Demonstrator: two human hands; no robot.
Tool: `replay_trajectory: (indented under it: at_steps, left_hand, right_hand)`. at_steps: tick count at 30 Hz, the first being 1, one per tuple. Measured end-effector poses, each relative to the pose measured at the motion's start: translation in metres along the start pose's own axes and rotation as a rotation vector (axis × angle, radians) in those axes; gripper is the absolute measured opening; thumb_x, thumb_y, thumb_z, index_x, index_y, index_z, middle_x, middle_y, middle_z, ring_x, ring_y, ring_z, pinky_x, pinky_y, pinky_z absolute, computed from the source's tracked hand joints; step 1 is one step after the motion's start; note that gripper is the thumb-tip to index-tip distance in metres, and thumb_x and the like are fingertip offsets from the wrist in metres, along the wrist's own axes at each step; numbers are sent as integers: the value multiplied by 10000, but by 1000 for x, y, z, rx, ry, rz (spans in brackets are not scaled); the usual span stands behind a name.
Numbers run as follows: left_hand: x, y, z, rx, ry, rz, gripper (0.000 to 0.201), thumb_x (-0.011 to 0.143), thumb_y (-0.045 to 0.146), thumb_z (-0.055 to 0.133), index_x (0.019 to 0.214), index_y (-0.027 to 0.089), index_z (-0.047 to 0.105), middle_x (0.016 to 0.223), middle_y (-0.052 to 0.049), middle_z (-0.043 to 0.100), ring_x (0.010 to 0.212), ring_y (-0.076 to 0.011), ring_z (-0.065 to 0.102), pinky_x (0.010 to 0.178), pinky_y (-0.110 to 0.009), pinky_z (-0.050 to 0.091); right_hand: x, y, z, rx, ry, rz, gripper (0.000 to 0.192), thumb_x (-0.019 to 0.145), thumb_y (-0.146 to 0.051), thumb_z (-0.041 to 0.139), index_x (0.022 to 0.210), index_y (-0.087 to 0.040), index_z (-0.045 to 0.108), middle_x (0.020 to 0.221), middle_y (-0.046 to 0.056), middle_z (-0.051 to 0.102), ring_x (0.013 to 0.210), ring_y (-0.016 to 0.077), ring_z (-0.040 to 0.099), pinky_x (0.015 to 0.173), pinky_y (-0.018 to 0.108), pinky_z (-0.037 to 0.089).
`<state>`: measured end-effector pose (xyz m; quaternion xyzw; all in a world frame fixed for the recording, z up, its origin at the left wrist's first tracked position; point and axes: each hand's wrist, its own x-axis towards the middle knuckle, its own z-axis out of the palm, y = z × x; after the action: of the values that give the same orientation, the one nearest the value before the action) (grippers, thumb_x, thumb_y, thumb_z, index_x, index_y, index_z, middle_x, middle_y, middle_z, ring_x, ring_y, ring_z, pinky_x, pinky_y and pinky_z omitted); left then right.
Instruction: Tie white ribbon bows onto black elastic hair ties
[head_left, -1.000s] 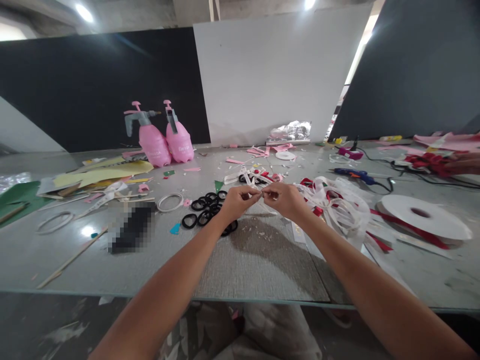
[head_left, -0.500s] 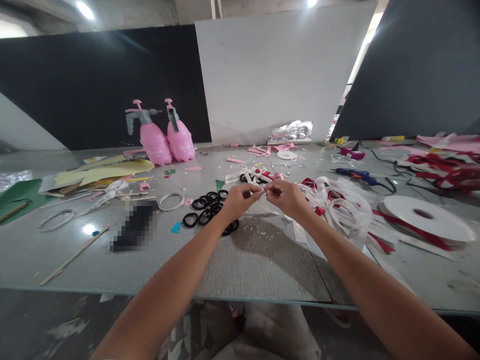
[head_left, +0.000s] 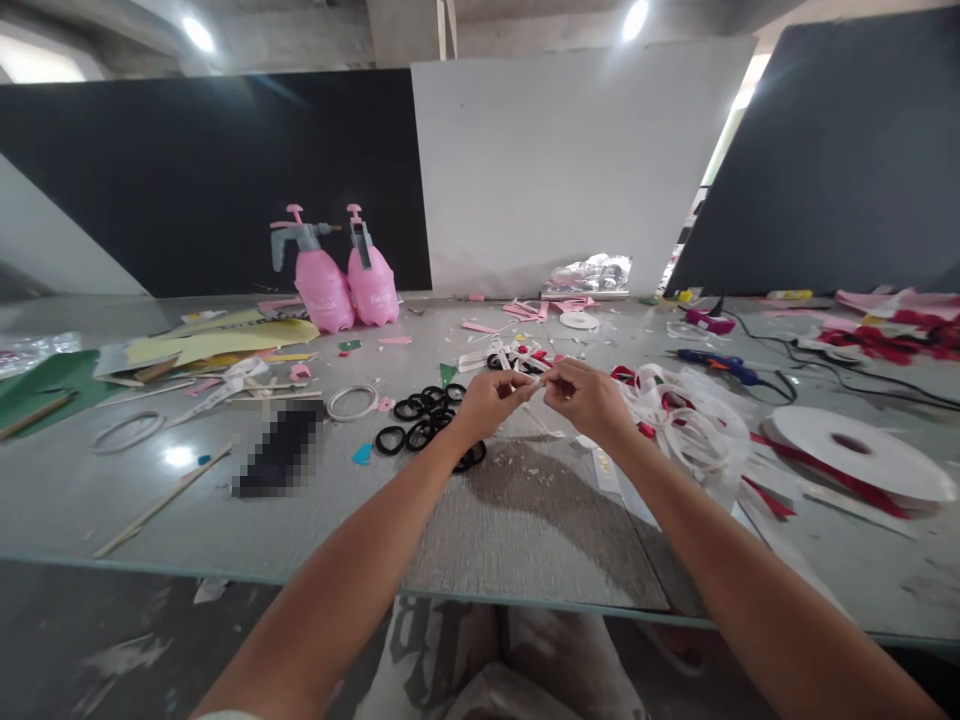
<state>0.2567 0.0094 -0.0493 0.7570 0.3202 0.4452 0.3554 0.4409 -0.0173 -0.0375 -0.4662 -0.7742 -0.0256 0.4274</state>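
My left hand [head_left: 491,400] and right hand [head_left: 589,398] pinch one white strip [head_left: 537,381] above the tabletop [head_left: 525,520]; black rings [head_left: 424,420] left, ribbon pile [head_left: 686,415] right.

Sprayers: two pink spray bottles [head_left: 345,282] standing side by side (far back).
Rings: black hair ties [head_left: 424,420] lying clustered.
Spool: white ribbon roll [head_left: 862,455] lying flat.

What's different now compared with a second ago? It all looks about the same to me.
Very little. Both hands, left hand and right hand, still pinch a small white ribbon piece between them, held together above the table. The camera view shifted slightly. The black hair ties and white ribbon spool stayed put.
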Motion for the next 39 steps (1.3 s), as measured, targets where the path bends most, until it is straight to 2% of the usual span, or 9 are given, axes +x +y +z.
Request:
replay_trajectory:
  at_steps: [11, 19, 23, 31, 37, 39]
  left_hand:
    - [-1, -2, 0, 19, -14, -5, 376, 818, 517, 607, 852, 156, 705, 622, 18, 563, 525, -75, 414, 500, -213, 302]
    - [-2, -4, -3, 36, 3, 7, 369, 820, 493, 603, 842, 137, 698, 640, 7, 584, 534, -75, 409, 512, -209, 315]
    - [-2, -4, -3, 33, -6, 5, 347, 815, 473, 612, 835, 135, 686, 648, 4, 579, 538, -76, 408, 513, -208, 314]
    - [0, -3, -2, -31, -59, -5, 308, 833, 456, 599, 833, 149, 624, 623, 34, 503, 519, -66, 417, 503, -201, 328]
    - [1, -4, -2, -90, -77, -34, 288, 816, 441, 625, 836, 154, 610, 626, 38, 490, 505, -64, 437, 496, -196, 355]
    - [2, -6, -5, -103, -78, -37, 284, 820, 436, 617, 823, 153, 607, 624, 37, 488, 506, -65, 437, 494, -195, 355]
  right_hand:
    - [-1, 0, 1, 6, 0, 16, 153, 731, -135, 547, 800, -190, 672, 755, 16, 611, 603, 122, 528, 593, 240, 391]
    - [-4, -1, 1, 156, -56, -27, 145, 858, -221, 543, 892, -175, 677, 801, 43, 632, 609, 125, 536, 602, 251, 416]
    - [-4, 0, 2, 198, -42, -31, 166, 891, -308, 574, 844, -192, 682, 763, 38, 627, 639, 139, 541, 613, 254, 412]
    - [-2, 8, -2, 210, -46, -21, 168, 892, -309, 588, 807, -206, 689, 749, 22, 641, 673, 144, 550, 629, 254, 388]
    - [0, 5, 0, 214, -37, -15, 193, 883, -330, 586, 777, -199, 680, 715, 16, 621, 659, 140, 541, 631, 258, 391]
    - [2, 8, -3, 230, 0, 15, 211, 877, -326, 578, 741, -190, 665, 703, 16, 619, 658, 139, 547, 638, 259, 400]
